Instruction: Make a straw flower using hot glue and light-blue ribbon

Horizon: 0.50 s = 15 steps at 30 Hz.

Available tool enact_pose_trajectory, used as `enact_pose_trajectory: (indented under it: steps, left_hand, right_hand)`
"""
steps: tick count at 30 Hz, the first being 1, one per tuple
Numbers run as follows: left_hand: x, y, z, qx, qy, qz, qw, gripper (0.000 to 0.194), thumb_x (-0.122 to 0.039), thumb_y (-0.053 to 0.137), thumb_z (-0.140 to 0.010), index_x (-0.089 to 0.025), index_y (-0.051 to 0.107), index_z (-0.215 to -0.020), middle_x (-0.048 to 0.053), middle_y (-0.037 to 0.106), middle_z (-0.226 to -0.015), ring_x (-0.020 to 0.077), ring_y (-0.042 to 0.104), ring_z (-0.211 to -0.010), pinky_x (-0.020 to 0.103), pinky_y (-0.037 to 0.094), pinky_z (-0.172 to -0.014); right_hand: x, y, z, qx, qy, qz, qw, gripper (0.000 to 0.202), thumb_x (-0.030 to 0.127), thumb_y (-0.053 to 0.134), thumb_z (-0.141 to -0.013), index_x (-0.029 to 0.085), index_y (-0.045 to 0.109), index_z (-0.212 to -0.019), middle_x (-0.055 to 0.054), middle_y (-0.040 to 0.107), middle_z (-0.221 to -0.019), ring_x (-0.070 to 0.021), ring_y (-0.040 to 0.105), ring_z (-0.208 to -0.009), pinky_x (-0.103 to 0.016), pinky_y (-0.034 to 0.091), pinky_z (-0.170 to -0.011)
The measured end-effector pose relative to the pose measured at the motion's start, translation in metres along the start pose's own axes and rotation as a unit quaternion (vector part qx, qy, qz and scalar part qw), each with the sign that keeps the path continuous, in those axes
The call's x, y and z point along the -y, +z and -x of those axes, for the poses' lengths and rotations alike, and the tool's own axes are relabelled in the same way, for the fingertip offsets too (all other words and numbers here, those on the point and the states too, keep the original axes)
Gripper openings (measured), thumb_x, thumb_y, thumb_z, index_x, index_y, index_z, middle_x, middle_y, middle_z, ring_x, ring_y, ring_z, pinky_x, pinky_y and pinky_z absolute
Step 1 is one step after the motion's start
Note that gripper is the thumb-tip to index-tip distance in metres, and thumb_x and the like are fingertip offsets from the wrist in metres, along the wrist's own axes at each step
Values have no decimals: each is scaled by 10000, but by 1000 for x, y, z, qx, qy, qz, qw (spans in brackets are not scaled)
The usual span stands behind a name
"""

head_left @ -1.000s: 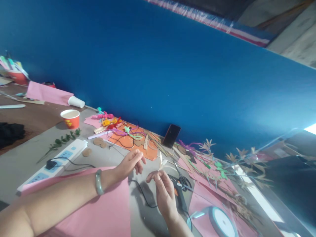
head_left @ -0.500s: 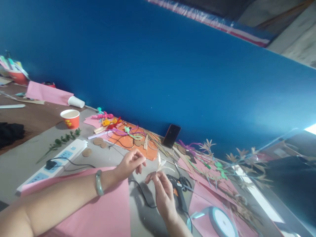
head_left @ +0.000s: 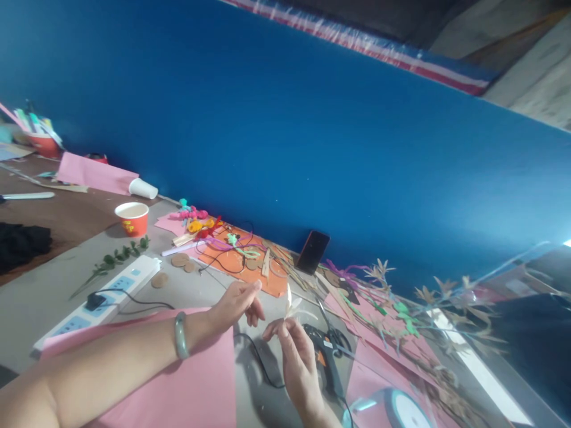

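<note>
My right hand (head_left: 295,356) pinches the base of a small pale flower (head_left: 292,306) with thin, petal-like strips that spread upward and to the right. Just left of it is my left hand (head_left: 241,304), a green bangle (head_left: 181,336) on its wrist. The left fingers are loosely bent and apart, with nothing visible in them, and do not touch the flower. A black glue gun (head_left: 328,359) with an orange trigger lies on the table right of my right hand, close to dark-handled scissors (head_left: 341,342). Pink paper (head_left: 196,386) lies under my left forearm.
A white power strip (head_left: 102,297), a green leafy sprig (head_left: 109,261) and a red paper cup (head_left: 132,220) stand or lie at left. A phone (head_left: 313,252) leans on the blue partition (head_left: 267,119). Dried stems (head_left: 441,291) and a tape roll (head_left: 408,410) are at right.
My left hand's thumb and fingers have moved from close together to further apart. My right hand keeps its pinch on the flower. The whole view has shifted slightly.
</note>
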<state>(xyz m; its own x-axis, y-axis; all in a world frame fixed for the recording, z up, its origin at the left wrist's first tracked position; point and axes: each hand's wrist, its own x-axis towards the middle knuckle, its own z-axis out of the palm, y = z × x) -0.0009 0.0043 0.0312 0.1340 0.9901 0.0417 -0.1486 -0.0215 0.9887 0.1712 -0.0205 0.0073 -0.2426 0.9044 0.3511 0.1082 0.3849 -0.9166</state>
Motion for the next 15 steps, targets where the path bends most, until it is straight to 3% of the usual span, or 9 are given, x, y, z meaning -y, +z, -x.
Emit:
enact_pose_trajectory:
  steps: [6,9,12,15]
  left_hand:
    - [13,0,-5,-14,-11,83,996,442,-530,413,-910,-142,536,-739,8,594,-610,89,519,-432,217,387,-461]
    - [19,-1,-6,2,-8,97,995,349,-490,396,-930,-166,486,-837,-1,607,-684,81,536,-451,208,398,-476]
    - [20,-1,-4,36,-2,106,994,237,-413,509,-891,-184,463,-930,19,635,-861,71,554,-464,212,417,-483]
    - [18,-1,-3,68,-1,101,993,358,-330,620,-821,-201,471,-1119,62,623,-1045,100,614,-593,245,475,-563]
  right_hand:
    - [-4,-4,1,37,26,-51,998,261,350,441,-969,222,591,-799,-33,612,-775,-175,559,-746,-297,431,-748]
    - [-4,-4,1,35,25,-47,998,269,345,439,-971,215,596,-796,-36,608,-777,-174,556,-748,-295,426,-749]
    - [-2,-3,1,35,24,-42,998,275,348,441,-969,206,599,-795,-38,607,-779,-177,561,-758,-296,429,-758]
    - [3,-2,1,27,22,-36,999,259,342,460,-962,203,594,-790,-27,617,-756,-170,571,-746,-290,436,-766]
